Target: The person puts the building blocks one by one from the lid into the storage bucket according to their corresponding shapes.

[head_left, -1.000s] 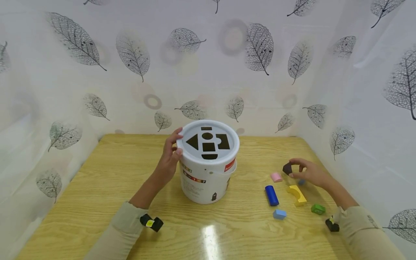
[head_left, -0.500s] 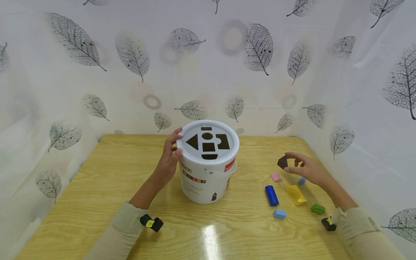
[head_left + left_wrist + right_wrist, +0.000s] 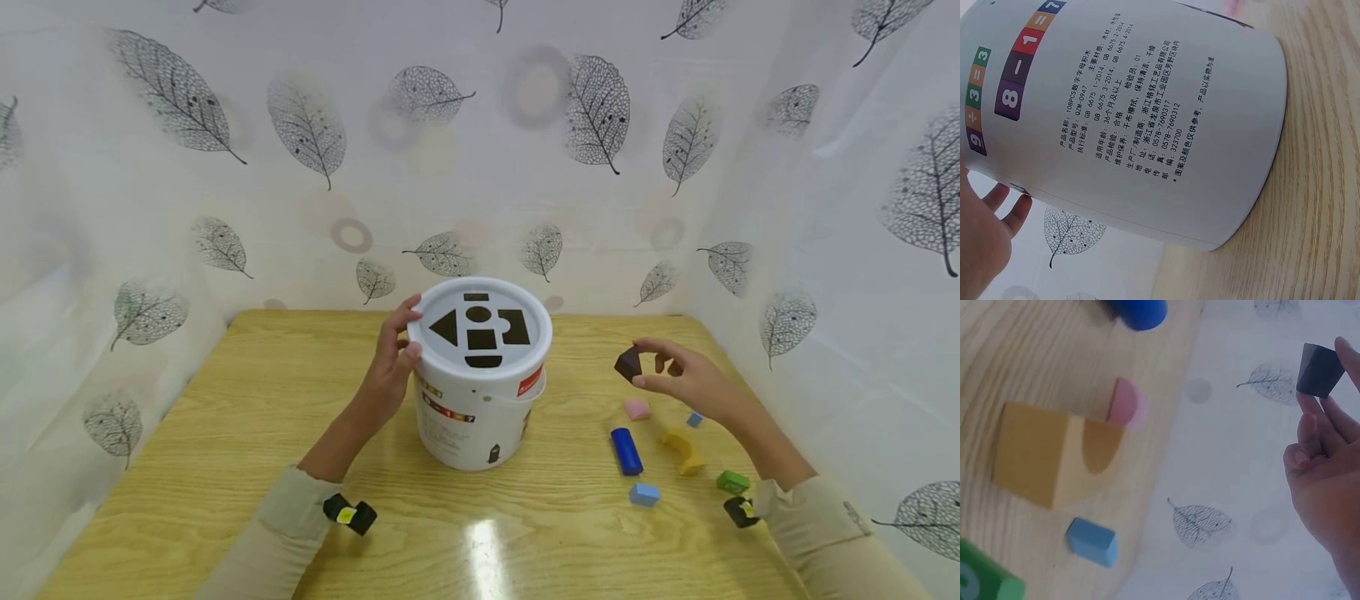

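A dark brown triangular block (image 3: pixel 627 364) is pinched between the thumb and fingers of my right hand (image 3: pixel 692 381), held above the table right of the bucket. In the right wrist view the same dark block (image 3: pixel 1320 370) sits at the fingertips. My left hand (image 3: pixel 382 371) holds the left rim of a white bucket (image 3: pixel 468 425), thumb on the near side and fingers farther back. Shaped holes, including a triangle, a circle and a square, are cut in the bucket's lid (image 3: pixel 450 363). Printed sums and text cover the bucket wall (image 3: pixel 1166 125) in the left wrist view.
Below the right hand lie a pink half-round block (image 3: pixel 637 408), a blue cylinder (image 3: pixel 626 452), a yellow arch block (image 3: pixel 684 454), a green block (image 3: pixel 732 482) and light blue blocks (image 3: pixel 644 494). A leaf-patterned curtain (image 3: pixel 480 192) encloses the wooden table (image 3: pixel 300 358).
My right hand has lifted the dark triangular block and carried it left, toward the bucket. The left hand and the bucket have stayed in place.
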`<action>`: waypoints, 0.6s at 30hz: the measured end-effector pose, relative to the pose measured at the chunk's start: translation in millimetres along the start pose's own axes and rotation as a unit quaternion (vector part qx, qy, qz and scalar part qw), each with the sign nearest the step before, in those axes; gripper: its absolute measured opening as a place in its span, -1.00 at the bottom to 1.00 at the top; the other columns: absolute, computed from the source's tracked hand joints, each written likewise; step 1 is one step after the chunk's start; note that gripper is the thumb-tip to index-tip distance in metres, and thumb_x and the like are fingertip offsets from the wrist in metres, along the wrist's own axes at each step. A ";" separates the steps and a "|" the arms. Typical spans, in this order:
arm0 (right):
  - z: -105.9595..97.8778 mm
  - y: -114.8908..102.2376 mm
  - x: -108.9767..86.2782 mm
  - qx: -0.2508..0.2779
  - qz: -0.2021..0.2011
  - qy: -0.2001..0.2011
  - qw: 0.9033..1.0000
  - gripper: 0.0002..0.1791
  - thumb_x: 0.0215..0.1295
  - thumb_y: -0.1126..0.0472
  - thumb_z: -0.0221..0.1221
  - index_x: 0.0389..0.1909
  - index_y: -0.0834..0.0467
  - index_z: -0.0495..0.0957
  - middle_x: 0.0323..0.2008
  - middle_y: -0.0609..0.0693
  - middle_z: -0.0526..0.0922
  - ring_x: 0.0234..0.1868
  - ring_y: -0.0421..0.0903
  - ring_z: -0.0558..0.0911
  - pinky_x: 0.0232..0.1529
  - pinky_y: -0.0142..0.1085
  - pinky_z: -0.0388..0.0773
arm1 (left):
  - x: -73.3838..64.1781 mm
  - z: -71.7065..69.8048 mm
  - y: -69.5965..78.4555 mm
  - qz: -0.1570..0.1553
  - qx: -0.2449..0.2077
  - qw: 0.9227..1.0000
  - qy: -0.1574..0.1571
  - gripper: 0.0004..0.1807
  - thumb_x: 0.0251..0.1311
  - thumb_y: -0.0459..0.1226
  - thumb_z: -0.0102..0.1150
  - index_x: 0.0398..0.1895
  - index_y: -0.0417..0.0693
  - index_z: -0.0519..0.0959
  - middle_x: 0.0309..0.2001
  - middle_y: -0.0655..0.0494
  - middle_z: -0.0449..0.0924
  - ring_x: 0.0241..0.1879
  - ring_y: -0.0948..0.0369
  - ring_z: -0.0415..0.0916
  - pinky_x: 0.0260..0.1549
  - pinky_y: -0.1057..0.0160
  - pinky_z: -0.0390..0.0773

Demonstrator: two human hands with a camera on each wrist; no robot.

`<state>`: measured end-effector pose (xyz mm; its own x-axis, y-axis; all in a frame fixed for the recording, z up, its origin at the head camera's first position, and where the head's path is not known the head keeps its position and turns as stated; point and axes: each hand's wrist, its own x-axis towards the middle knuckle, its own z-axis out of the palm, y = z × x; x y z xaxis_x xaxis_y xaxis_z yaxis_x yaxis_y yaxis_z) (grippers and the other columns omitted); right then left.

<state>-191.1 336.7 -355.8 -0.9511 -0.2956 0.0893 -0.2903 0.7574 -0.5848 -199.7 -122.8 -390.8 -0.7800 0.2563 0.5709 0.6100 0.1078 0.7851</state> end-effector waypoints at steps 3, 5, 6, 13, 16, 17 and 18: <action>0.9 -10.9 1.0 0.021 -0.008 0.008 1.000 -0.37 0.35 -0.01 0.26 0.40 0.01 0.38 -0.20 0.04 0.44 -0.46 -0.13 0.37 -0.45 -0.31 0.37 | 0.1 0.2 0.2 0.001 0.000 1.000 0.000 -0.51 0.45 -0.21 -0.26 0.40 -0.05 0.10 0.61 0.15 -0.10 0.31 0.02 0.15 0.03 -0.11 0.44; 1.7 -17.9 2.1 0.031 -0.014 0.012 0.999 -0.37 0.35 0.01 0.27 0.41 0.01 0.38 -0.20 0.03 0.44 -0.45 -0.11 0.37 -0.43 -0.30 0.36 | 0.1 0.1 0.5 0.000 0.001 1.000 0.000 -0.52 0.45 -0.21 -0.26 0.39 -0.04 0.10 0.61 0.15 -0.10 0.30 -0.01 0.16 0.02 -0.11 0.45; 2.0 -21.3 2.7 0.033 -0.016 0.014 0.999 -0.37 0.35 0.02 0.27 0.41 0.00 0.38 -0.20 0.03 0.44 -0.44 -0.10 0.37 -0.42 -0.30 0.36 | 0.0 0.0 0.8 0.000 0.001 1.000 0.000 -0.52 0.45 -0.21 -0.26 0.39 -0.04 0.10 0.61 0.15 -0.10 0.29 -0.01 0.17 0.01 -0.11 0.45; 2.3 -45.0 8.9 0.039 -0.031 0.025 0.998 -0.38 0.34 0.03 0.28 0.40 -0.04 0.39 -0.21 0.02 0.45 -0.44 -0.08 0.35 -0.41 -0.29 0.31 | 0.0 -0.4 0.8 0.004 0.004 1.000 0.002 -0.51 0.44 -0.21 -0.26 0.39 -0.07 0.09 0.61 0.13 -0.10 0.32 0.03 0.14 0.03 -0.11 0.43; 1.2 -56.7 12.3 0.047 -0.043 0.037 0.997 -0.40 0.33 0.05 0.29 0.38 -0.04 0.41 -0.22 0.01 0.45 -0.46 -0.08 0.34 -0.41 -0.29 0.31 | 0.3 -0.4 1.0 0.005 0.005 1.000 0.001 -0.51 0.44 -0.21 -0.26 0.39 -0.07 0.09 0.61 0.12 -0.10 0.32 0.00 0.14 0.02 -0.11 0.44; 0.7 -61.1 13.3 0.051 -0.046 0.040 0.997 -0.41 0.33 0.05 0.29 0.37 -0.04 0.42 -0.22 0.01 0.46 -0.46 -0.08 0.35 -0.42 -0.29 0.31 | 0.4 -0.3 1.0 0.005 0.004 1.000 0.001 -0.51 0.44 -0.21 -0.26 0.39 -0.07 0.09 0.61 0.12 -0.10 0.32 -0.01 0.14 0.02 -0.11 0.44; 0.2 -65.9 14.3 0.054 -0.048 0.043 0.996 -0.41 0.33 0.05 0.29 0.37 -0.05 0.42 -0.22 0.01 0.46 -0.46 -0.07 0.36 -0.42 -0.29 0.32 | 0.6 -0.3 1.0 0.007 0.005 1.000 0.000 -0.51 0.44 -0.22 -0.26 0.39 -0.08 0.09 0.61 0.11 -0.10 0.32 -0.02 0.14 0.02 -0.11 0.44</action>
<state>-185.5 282.5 -316.1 -0.9266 -0.3088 0.2148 -0.3713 0.6595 -0.6536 -199.6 -122.8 -389.6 -0.7721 0.2571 0.5812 0.6214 0.1132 0.7753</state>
